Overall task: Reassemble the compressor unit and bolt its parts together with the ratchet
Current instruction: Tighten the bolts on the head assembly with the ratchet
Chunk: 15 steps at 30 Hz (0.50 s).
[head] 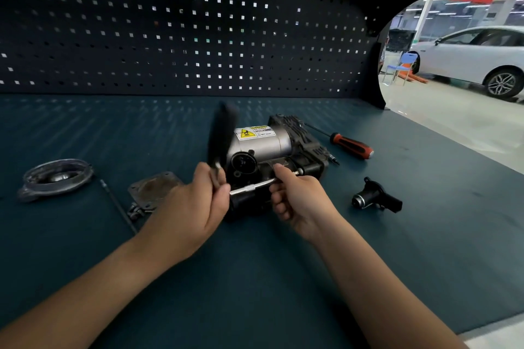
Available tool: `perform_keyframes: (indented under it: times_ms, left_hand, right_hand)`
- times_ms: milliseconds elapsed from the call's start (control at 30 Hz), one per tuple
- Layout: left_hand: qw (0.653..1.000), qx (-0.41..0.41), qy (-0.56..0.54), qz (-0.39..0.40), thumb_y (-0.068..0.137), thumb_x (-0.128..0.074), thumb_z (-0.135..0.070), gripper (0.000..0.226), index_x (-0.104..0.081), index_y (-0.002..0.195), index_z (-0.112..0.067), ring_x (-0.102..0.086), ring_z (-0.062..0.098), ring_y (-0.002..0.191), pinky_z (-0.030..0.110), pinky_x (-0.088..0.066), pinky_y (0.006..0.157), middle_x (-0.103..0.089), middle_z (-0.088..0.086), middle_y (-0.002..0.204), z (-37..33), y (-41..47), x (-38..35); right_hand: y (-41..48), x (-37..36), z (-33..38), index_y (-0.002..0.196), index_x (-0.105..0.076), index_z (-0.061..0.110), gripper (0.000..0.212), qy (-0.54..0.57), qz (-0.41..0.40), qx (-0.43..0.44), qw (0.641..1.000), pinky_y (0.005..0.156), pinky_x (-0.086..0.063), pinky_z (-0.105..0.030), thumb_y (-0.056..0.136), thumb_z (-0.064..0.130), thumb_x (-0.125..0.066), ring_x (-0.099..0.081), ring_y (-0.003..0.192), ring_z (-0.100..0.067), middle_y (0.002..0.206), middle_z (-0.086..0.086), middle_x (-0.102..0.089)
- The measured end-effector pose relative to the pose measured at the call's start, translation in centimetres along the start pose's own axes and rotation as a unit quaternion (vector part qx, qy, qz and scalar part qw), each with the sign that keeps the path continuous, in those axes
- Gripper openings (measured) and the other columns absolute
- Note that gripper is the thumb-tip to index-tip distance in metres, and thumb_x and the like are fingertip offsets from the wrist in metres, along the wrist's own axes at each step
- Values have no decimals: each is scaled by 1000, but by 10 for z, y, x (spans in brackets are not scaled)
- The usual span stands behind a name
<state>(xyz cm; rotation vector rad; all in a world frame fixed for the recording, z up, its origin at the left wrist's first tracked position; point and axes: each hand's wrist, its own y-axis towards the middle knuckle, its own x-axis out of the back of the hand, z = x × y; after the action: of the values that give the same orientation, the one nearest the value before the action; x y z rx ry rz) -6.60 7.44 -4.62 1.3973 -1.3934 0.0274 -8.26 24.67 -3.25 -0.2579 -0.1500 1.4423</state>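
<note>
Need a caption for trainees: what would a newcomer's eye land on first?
Both hands meet centre frame at the compressor unit: the left hand grips a motion-blurred ratchet, the right hand pinches its extension bar. A red-handled screwdriver lies to its right; a white car stands far right.

- The compressor unit (pixel 263 147): a silver cylinder with a yellow warning label and a black finned block behind it, lying on its side.
- The ratchet (pixel 222 133): black handle, blurred, upright at the unit's near-left end, gripped by the left hand (pixel 195 206).
- Its silver extension bar (pixel 249 187) crosses the unit's front, pinched by the right hand (pixel 297 201).
- The round cover (pixel 56 178) and square plate (pixel 153 188) lie loose, left of the unit.
- The black fitting (pixel 374 198) lies loose, right of the unit.
</note>
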Motion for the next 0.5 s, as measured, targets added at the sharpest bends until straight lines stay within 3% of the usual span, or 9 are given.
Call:
perform_keyframes:
  times_ms: [67,100,167,200,233,300,400,433,500]
  left_hand:
    - [984,112,-136,-36,97,-31,-28,16,-35,81,-26,-48,9,40,26,-40,44,-51,-1,55,-6,4,-9]
    - [955,198,-216,-47,97,-31,-24,18,-35,80,-24,-44,8,35,22,-37,39,-53,3,53,-9,9,-12]
    - [853,361,-372,-56,98,-31,-19,21,-38,79,-16,-38,9,28,15,-28,31,-54,4,45,-12,21,-14]
    - [816,404,-411,-52,98,-32,-18,22,-39,77,-13,-37,9,27,13,-26,30,-54,3,42,-13,24,-13]
    - [807,418,-416,-41,98,-32,-18,23,-40,77,-13,-37,8,27,14,-26,30,-54,2,42,-14,24,-12]
    - [865,361,-348,-32,98,-32,-22,19,-38,81,-17,-40,7,30,18,-31,31,-56,2,48,-13,20,-10]
    - [988,99,-111,-50,94,-32,-33,16,-36,81,-23,-51,11,43,20,-36,41,-52,-3,54,-11,10,-4]
    - [999,4,-8,-41,94,-34,-34,17,-37,82,-22,-54,13,50,20,-34,42,-49,-8,54,-8,8,-1]
    - [983,-150,108,7,88,-39,-28,11,-38,82,-18,-48,14,61,21,-32,45,-42,-13,60,-3,6,4]
  right_hand:
    - [0,0,1,60,-49,10,42,12,11,-7,1000,30,-24,-12,95,32,-47,-36,26,-7,34,5,-43]
    - [1,1,1,60,-49,10,42,18,16,-9,1000,30,-24,-12,96,32,-47,-35,26,-7,34,5,-43]
    - [1,1,2,61,-50,9,42,29,23,-11,999,30,-24,-13,96,32,-46,-36,26,-6,34,5,-43]
    - [0,1,2,62,-51,9,42,30,24,-11,999,30,-25,-13,96,33,-46,-37,27,-7,34,4,-45]
    - [0,1,1,63,-52,9,43,26,24,-9,999,30,-26,-13,96,34,-46,-38,27,-7,35,4,-46]
    - [-1,2,0,63,-52,9,45,5,23,-6,1000,31,-26,-12,95,39,-46,-39,27,-7,35,3,-48]
    - [-1,1,-2,60,-51,10,50,-19,15,0,1000,31,-24,-11,93,47,-45,-37,26,-8,33,3,-46]
    - [-1,1,-3,60,-50,10,50,-16,9,6,1000,31,-24,-10,92,48,-47,-37,26,-8,33,3,-46]
    - [0,0,-3,61,-52,9,45,-2,-6,17,1000,32,-27,-9,91,43,-52,-39,27,-8,33,4,-46]
